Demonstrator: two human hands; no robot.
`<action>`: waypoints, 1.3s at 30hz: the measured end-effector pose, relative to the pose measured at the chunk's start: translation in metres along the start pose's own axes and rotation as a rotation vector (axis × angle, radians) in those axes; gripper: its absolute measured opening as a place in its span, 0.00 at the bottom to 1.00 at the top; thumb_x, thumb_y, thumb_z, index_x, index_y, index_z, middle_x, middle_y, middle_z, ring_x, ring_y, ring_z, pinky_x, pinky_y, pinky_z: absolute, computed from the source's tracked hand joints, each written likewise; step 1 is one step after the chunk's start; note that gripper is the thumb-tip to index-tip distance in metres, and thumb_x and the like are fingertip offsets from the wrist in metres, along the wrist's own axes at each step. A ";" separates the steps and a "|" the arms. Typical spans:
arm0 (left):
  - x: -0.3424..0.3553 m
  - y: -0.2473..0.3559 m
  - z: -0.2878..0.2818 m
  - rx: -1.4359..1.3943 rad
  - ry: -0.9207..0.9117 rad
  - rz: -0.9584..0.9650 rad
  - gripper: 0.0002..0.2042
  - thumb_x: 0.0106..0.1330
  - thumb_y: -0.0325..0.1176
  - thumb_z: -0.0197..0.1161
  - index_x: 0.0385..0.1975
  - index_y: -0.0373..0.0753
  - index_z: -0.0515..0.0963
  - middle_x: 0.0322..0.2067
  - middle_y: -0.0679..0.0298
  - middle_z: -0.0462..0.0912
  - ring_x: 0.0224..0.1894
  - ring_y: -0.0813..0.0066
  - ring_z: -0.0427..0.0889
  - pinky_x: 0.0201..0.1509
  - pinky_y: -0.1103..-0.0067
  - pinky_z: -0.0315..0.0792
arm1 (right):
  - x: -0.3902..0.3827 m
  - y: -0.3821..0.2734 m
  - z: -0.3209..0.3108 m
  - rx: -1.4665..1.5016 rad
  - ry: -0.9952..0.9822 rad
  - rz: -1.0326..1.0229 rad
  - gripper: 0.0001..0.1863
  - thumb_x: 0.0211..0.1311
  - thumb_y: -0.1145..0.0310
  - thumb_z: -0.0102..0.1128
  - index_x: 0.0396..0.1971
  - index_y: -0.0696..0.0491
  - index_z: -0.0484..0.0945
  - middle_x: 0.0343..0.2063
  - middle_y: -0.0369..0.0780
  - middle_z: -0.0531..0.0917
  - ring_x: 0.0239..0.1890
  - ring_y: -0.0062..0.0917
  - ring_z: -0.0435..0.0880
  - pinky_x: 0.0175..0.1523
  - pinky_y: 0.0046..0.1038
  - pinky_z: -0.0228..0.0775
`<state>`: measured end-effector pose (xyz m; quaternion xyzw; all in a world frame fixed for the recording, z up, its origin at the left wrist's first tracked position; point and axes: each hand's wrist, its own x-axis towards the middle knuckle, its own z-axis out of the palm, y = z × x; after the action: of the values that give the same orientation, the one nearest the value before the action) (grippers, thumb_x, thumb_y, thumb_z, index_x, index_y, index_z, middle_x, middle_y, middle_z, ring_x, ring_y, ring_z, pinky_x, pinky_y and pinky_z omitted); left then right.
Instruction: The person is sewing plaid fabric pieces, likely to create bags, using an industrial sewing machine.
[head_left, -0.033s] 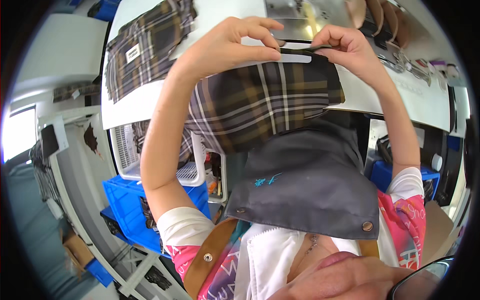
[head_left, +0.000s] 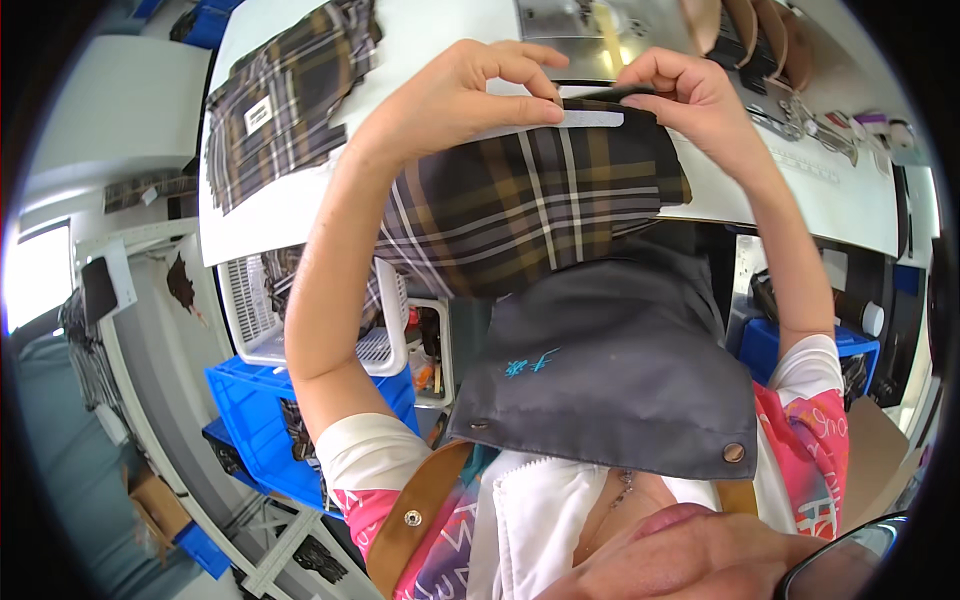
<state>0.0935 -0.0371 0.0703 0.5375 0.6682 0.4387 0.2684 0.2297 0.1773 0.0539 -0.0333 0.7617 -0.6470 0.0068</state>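
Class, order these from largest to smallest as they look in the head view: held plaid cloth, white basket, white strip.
1. Held plaid cloth
2. White basket, partly hidden
3. White strip

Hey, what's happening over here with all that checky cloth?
Someone is using both hands on a piece of plaid cloth. The left hand and the right hand each pinch its far edge between thumb and fingers, a little apart from each other. A pale strip lies along that edge between them. The cloth hangs over the near side of the white table, and more plaid pieces lie in a pile on the left.
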 end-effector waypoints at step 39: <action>0.000 0.017 0.139 -0.078 0.706 0.083 0.05 0.53 0.23 0.66 0.26 0.33 0.76 0.31 0.63 0.79 0.30 0.81 0.77 0.36 0.85 0.71 | -0.047 0.004 0.019 0.174 0.207 0.066 0.05 0.57 0.75 0.58 0.32 0.60 0.79 0.23 0.31 0.80 0.27 0.09 0.75 0.33 0.13 0.67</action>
<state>0.2171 0.0047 0.0195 0.3688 0.6802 0.6331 0.0233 0.2770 0.1617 0.0455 0.0597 0.7002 -0.7099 -0.0477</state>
